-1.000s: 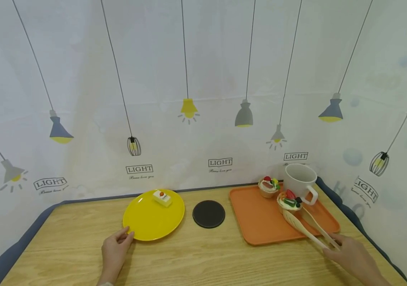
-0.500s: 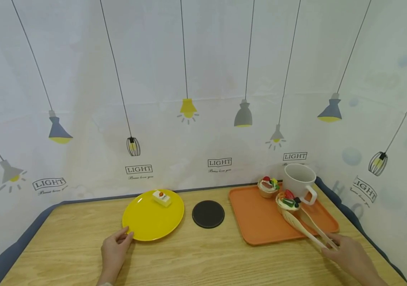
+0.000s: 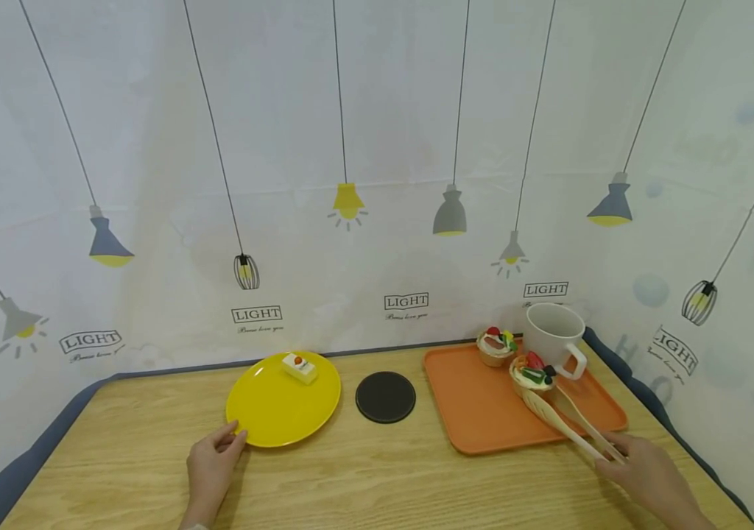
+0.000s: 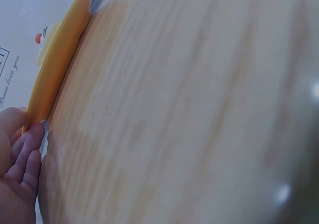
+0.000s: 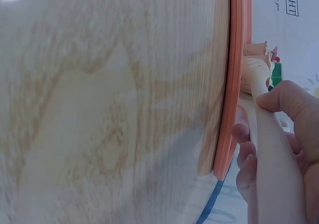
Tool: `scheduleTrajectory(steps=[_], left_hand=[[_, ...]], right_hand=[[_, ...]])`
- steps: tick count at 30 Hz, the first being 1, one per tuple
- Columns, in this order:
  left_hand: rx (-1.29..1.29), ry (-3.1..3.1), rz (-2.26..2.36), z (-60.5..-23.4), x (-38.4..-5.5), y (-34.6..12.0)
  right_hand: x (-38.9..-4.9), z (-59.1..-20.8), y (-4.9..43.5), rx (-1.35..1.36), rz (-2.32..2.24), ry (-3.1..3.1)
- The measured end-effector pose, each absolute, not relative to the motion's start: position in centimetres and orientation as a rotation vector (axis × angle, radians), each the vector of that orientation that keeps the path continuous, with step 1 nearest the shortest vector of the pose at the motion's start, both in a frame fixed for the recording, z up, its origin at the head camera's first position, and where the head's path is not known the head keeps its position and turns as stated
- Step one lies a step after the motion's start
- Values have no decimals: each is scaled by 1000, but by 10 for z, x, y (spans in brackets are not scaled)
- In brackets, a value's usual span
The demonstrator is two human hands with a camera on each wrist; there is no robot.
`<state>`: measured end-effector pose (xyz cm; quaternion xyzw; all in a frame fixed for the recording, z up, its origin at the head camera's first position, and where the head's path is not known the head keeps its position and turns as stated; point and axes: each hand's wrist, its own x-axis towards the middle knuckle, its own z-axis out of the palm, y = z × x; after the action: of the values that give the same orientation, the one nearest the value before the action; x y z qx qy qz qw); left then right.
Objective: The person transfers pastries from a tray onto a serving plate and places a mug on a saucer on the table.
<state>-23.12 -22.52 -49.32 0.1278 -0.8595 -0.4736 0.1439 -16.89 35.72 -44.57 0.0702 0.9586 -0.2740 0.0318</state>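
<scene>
Right fingers [image 5: 247, 170] grip cream, slot-tipped tongs [image 3: 551, 417]; left fingers [image 4: 33, 165] pinch a round, glossy yellow plate [image 3: 280, 410].

Yellow plate [image 3: 277, 412] flat, left; pale tongs [image 3: 551, 418], parted, at nearer fruit-topped tart [image 3: 532, 375].

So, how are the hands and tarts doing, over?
Left hand grips plate. Right hand holds tongs at nearer tart. Mug close behind; nothing seems to block tongs.

Head view looks forward and down; wrist views (close, tilted) share its table [image 3: 364, 482].
</scene>
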Motion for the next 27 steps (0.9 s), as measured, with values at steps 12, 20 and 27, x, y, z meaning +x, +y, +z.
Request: scheduleTrajectory(steps=[12, 20, 27], left_hand=[[354, -2466, -1382, -494, -231, -225], [342, -2470, -1374, -494, -231, -226], [343, -2481, -1382, -495, -231, -226]], right_hand=[[-168, -450, 360, 270, -860, 2927], [-167, -448, 358, 261, -815, 2950], [-166, -449, 357, 269, -805, 2953]])
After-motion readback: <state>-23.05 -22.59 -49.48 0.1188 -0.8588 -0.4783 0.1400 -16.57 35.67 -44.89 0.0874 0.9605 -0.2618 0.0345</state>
